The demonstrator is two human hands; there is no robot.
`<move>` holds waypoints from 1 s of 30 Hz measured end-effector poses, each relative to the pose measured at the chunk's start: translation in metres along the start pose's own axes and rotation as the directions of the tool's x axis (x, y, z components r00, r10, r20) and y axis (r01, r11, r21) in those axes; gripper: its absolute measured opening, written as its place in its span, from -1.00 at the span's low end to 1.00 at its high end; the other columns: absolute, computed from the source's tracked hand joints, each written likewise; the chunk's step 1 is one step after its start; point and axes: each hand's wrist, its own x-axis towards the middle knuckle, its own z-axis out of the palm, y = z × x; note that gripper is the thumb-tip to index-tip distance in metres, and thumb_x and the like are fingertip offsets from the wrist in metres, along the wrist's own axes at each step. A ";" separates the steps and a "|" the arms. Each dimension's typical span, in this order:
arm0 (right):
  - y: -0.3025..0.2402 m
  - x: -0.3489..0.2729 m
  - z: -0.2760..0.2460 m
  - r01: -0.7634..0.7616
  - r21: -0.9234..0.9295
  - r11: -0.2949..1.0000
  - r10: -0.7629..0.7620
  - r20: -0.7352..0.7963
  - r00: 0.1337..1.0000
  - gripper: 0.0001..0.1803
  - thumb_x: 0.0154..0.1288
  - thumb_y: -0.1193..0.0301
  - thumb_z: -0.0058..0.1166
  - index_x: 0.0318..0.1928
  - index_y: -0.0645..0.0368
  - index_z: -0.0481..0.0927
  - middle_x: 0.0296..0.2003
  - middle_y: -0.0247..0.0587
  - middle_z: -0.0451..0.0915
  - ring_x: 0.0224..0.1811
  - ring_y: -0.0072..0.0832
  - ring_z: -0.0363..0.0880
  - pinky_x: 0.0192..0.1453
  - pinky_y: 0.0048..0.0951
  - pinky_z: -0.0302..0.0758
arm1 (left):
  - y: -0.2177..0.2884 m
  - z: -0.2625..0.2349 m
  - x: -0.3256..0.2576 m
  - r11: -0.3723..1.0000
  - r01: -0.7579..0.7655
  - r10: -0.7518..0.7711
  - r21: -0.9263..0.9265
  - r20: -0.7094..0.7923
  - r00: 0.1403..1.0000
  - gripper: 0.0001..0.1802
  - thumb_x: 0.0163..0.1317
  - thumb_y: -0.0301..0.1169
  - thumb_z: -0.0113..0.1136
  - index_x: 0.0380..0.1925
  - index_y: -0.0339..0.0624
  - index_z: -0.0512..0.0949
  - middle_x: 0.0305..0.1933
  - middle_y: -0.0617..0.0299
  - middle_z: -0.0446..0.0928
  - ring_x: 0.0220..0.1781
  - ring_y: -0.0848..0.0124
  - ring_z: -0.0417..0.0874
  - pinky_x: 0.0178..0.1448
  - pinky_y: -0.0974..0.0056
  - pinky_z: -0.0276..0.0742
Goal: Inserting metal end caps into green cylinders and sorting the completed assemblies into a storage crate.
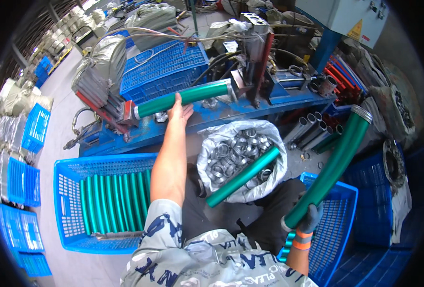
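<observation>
A shiny green tube (197, 94) with silver ring ends lies between the two end fixtures of a blue bench machine (212, 115). My bare left hand (180, 110) is at its near side, thumb up against the tube and fingers apart, not wrapped round it. My right hand (310, 218), in a dark glove with an orange band at the wrist, grips the lower end of a second green tube (334, 167), tilted up to the right with a silver ring on top. Between my knees, another green tube (243, 177) lies across a white sack (207, 143) of loose metal rings (233, 146).
A blue crate (71, 239) at left holds a row of green tubes. Another blue crate (348, 201) stands beside my right arm. Steel tubes (307, 129) lie under the bench. A grey control box (341, 19) hangs at far right. Behind the bench is a blue crate stack (164, 62).
</observation>
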 end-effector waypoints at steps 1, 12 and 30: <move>-0.003 -0.006 -0.016 0.071 -0.046 0.996 -0.073 -0.037 0.997 -0.31 0.48 0.11 0.38 0.39 0.34 0.54 0.04 0.07 0.77 -0.11 -0.29 0.80 -0.05 -0.32 0.78 | 0.003 -0.010 -0.007 1.000 0.011 -0.011 -0.005 -0.026 1.000 0.04 0.49 0.28 0.43 0.60 -0.36 0.37 0.45 -0.46 0.61 0.43 -0.31 0.75 0.46 -0.34 0.72; 0.110 -0.163 -0.360 -0.549 -0.584 0.598 -0.057 -0.714 0.698 -0.42 0.43 0.30 0.55 0.32 0.34 0.71 0.08 -0.04 0.88 0.08 -0.33 0.81 0.26 -0.21 0.68 | -0.218 -0.025 -0.239 -0.022 -0.753 0.032 0.657 0.753 0.657 0.02 0.31 0.05 0.65 0.55 -0.43 0.47 0.40 -0.33 0.66 0.49 -0.20 0.66 0.54 -0.14 0.58; 0.343 -0.367 -0.478 -0.899 0.311 0.308 0.470 -0.871 -0.140 -0.25 0.17 -0.13 0.55 0.06 0.32 0.89 0.09 0.28 0.86 0.21 0.11 0.86 0.37 0.05 0.72 | -0.187 0.059 -0.328 -0.028 -0.823 0.104 0.567 0.820 0.562 -0.06 0.25 -0.29 0.69 0.55 -0.52 0.49 0.36 -0.09 0.71 0.30 0.16 0.71 0.52 0.11 0.55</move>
